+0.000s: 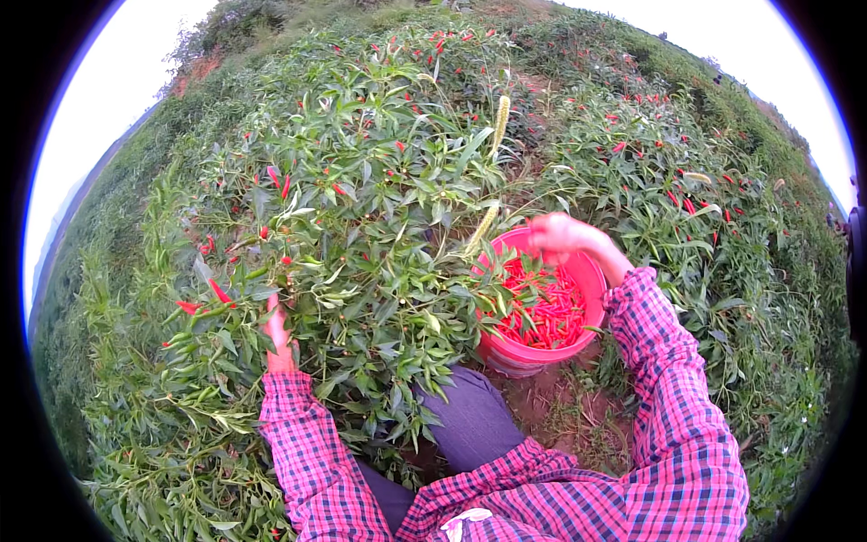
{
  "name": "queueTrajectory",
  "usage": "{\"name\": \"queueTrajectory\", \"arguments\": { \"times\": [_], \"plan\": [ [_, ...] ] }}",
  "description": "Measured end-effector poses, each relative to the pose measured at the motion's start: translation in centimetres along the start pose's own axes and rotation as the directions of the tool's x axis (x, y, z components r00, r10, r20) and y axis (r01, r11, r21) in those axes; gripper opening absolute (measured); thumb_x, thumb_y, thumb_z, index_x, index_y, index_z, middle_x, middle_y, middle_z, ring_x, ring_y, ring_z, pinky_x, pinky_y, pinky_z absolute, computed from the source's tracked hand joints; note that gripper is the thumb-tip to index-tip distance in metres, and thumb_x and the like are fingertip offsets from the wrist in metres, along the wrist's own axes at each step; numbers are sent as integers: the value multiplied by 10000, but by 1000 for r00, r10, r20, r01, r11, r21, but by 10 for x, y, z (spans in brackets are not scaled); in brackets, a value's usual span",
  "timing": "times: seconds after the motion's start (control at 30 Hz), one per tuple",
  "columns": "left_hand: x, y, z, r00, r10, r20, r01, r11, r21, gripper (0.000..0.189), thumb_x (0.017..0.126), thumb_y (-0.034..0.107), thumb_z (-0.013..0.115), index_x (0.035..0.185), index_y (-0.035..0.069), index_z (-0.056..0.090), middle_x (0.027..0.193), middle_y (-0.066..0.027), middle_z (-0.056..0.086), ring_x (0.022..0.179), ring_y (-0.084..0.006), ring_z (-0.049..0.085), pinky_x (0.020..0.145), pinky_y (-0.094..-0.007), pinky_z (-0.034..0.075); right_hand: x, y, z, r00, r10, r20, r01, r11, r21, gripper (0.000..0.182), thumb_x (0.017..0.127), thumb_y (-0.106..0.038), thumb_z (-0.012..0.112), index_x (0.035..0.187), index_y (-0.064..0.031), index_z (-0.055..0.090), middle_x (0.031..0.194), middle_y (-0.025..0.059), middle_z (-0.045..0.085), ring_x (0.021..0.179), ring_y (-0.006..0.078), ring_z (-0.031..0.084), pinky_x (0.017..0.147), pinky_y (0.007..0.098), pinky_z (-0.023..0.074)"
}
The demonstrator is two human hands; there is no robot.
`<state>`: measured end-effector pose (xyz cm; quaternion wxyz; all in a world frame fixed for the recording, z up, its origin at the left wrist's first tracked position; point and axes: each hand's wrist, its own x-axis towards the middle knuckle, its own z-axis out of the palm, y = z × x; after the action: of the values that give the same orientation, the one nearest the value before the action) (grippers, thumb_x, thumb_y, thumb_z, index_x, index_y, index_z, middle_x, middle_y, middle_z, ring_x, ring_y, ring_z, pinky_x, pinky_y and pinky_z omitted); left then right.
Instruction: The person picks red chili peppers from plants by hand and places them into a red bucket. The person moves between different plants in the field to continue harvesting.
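My right hand [557, 237] hangs over the far rim of a red plastic bucket [596, 278]. It is blurred, with its fingers bent down, and I cannot make out whether anything is in them. Red chili peppers [545, 308] fill much of the bucket. My left hand [279, 335] reaches into a leafy chili plant [379, 271]; leaves cover its fingers, so its grip is hidden. Close to it, two red chilies [221, 293] and several green ones [186, 342] hang on the stems. Some leafy branches lean across the bucket's left side.
Chili plants with red fruit [687, 203] grow on the right and farther ahead. Seed heads of grass [501, 125] stick up beyond the bucket. Bare reddish soil [555, 406] with some weeds shows below the bucket, beside my bent knee [471, 417].
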<state>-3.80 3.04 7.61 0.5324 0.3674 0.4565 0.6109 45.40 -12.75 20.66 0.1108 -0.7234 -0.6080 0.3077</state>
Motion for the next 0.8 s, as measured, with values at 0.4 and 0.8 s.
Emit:
{"name": "queueTrajectory", "arguments": {
  "times": [0.4,0.8],
  "plan": [
    [-27,14,12,995,59,74,-53,995,-84,392,920,281,458,1263,90,440,731,11,544,522,-77,459,467,-210,383,-11,-156,26,737,-532,-417,675,610,415,179,849,-159,560,944,-8,579,722,61,606,654,121,595,578,287,492],
    [-29,11,25,984,40,173,-24,995,-94,362,916,303,458,1208,89,459,748,6,537,572,-95,473,515,-228,401,68,-264,119,644,-650,-405,752,634,179,232,809,-193,602,906,13,560,681,143,591,646,261,583,630,364,455]
  ]
}}
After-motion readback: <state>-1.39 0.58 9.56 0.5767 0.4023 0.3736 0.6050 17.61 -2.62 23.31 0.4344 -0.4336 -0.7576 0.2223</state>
